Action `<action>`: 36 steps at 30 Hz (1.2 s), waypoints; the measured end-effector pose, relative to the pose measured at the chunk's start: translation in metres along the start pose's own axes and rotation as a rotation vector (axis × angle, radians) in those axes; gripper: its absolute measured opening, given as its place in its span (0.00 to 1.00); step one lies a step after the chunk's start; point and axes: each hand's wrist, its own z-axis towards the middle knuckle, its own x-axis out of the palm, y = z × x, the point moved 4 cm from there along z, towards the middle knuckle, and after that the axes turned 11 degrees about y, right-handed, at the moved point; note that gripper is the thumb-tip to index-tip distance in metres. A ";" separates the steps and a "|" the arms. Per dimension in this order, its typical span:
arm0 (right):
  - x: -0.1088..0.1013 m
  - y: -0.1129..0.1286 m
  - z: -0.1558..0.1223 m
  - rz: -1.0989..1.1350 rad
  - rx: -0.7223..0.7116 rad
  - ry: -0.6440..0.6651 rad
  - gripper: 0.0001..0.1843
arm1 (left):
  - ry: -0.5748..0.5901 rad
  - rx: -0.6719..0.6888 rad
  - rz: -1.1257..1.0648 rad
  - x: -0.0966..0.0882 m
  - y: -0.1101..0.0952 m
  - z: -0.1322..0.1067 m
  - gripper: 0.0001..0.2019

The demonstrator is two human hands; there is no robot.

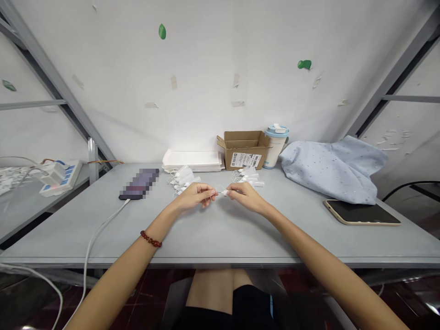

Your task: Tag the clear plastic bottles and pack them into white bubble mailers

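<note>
Over the middle of the table, my left hand (198, 194) and my right hand (245, 195) face each other, fingertips a short way apart. My right thumb and finger pinch a small white piece (225, 193), too small to identify. With my left hand closed in a pinch, I hold the end of a thin white cord near that piece; the exact joint between them cannot be made out. Behind my left hand lies a pile of small white corded pieces (184, 176). A second group of white corded pieces (253, 178) lies behind my right hand.
At the back stand stacked white trays (192, 158), an open cardboard box (245, 149) and a lidded cup (275, 149). Pale blue cloth (330, 167) and a phone (364, 213) are at right. Another phone (137, 185) with a white cable (90, 247) is at left.
</note>
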 end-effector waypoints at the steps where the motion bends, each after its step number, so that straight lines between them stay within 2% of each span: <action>1: 0.000 0.000 0.000 0.003 -0.004 0.004 0.14 | 0.003 0.000 0.005 0.001 -0.001 0.000 0.18; 9: 0.002 0.000 0.000 0.006 -0.019 0.015 0.15 | 0.016 -0.002 0.001 0.004 -0.006 -0.002 0.18; 23: 0.008 0.004 -0.002 -0.054 0.022 0.063 0.18 | -0.031 0.007 0.123 0.002 0.009 0.003 0.17; 36: 0.015 0.000 0.000 -0.068 0.020 0.063 0.18 | -0.052 0.007 0.113 0.008 0.007 0.001 0.17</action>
